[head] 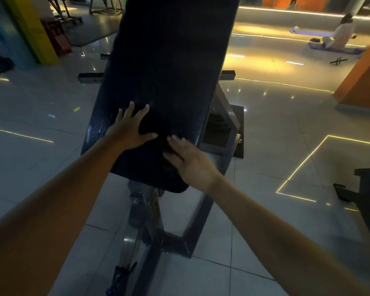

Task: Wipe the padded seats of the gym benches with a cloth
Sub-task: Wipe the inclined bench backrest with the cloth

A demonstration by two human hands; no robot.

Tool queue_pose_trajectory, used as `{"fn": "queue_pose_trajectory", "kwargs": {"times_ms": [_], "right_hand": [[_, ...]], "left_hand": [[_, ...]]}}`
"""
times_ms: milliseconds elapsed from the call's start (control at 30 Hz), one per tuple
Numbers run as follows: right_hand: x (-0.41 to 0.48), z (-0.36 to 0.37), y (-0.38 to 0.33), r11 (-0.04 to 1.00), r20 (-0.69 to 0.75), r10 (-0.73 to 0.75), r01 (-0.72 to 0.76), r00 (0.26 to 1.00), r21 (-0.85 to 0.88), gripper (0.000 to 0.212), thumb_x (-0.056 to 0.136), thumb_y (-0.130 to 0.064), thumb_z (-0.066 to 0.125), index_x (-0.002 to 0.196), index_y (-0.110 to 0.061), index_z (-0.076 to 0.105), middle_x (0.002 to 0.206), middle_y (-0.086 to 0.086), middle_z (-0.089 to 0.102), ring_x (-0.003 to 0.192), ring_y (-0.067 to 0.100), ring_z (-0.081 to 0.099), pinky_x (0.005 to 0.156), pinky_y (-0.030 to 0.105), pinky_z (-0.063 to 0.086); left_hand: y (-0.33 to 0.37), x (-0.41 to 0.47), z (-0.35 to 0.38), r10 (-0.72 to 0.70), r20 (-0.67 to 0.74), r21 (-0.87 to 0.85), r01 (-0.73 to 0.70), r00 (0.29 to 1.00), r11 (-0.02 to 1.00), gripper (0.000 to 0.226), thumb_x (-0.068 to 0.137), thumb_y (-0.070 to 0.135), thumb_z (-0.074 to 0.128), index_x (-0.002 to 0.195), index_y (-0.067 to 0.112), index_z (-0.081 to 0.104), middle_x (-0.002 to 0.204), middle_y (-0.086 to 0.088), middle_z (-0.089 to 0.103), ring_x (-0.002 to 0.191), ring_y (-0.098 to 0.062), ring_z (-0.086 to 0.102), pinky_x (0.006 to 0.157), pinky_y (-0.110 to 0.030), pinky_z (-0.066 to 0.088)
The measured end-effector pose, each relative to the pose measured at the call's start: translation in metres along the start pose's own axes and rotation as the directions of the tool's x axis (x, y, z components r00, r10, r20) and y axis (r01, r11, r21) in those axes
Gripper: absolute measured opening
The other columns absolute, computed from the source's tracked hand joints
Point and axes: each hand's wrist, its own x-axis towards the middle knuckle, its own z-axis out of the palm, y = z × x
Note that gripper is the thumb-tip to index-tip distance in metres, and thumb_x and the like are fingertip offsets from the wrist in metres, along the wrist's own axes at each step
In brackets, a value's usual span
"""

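Note:
A long black padded bench seat (171,60) tilts away from me on a grey steel frame (201,212). A dark cloth (152,127) lies on the pad's near part and is hard to tell from the black vinyl. My left hand (129,128) presses flat on the cloth with fingers spread. My right hand (188,161) lies lower and to the right, with its fingertips touching the cloth's near edge. A wet sheen shows on the pad's left rim (98,127).
Glossy grey floor tiles with lit yellow lines surround the bench. A black machine base (367,189) stands at the right and an orange pillar (363,82) behind it. A person (340,33) sits on a mat at the far right. Yellow and red equipment (49,35) stands at the far left.

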Motion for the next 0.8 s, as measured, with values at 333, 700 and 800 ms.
{"fn": "queue_pose_trajectory", "kwargs": {"times_ms": [333,700,800], "right_hand": [[-0.011,-0.004,-0.006,0.952,0.012,0.252,-0.25,0.968,0.176,0.043,0.098,-0.031,0.047,0.127,-0.003,0.062,0.145,0.023,0.048,0.137,0.036,0.043,0.121,0.041,0.024],[-0.067,0.029,-0.062,0.989,0.007,-0.082,0.081,0.997,0.12,0.048,0.086,-0.006,0.068,0.133,-0.008,0.058,0.146,0.024,0.046,0.141,0.033,0.039,0.121,0.043,0.023],[-0.068,0.027,-0.047,0.983,0.032,-0.16,0.157,0.987,0.096,0.044,0.095,-0.008,0.045,0.14,-0.011,0.048,0.15,0.024,0.041,0.143,0.033,0.036,0.122,0.041,0.02]], "left_hand": [[0.009,-0.02,0.015,-0.051,-0.043,-0.034,0.049,0.998,0.998,0.081,0.091,0.052,0.059,0.155,0.039,0.012,0.165,-0.006,-0.002,0.149,-0.041,-0.001,0.115,-0.059,0.02],[-0.001,-0.052,0.034,0.015,-0.021,-0.083,-0.017,1.0,0.996,0.078,0.091,0.042,0.064,0.155,0.036,0.019,0.164,-0.009,-0.001,0.149,-0.04,-0.003,0.119,-0.057,0.014],[-0.002,-0.054,0.035,0.005,-0.026,-0.112,-0.008,1.0,0.994,0.078,0.091,0.041,0.065,0.154,0.037,0.02,0.165,-0.008,0.0,0.149,-0.04,-0.002,0.119,-0.056,0.013]]}}
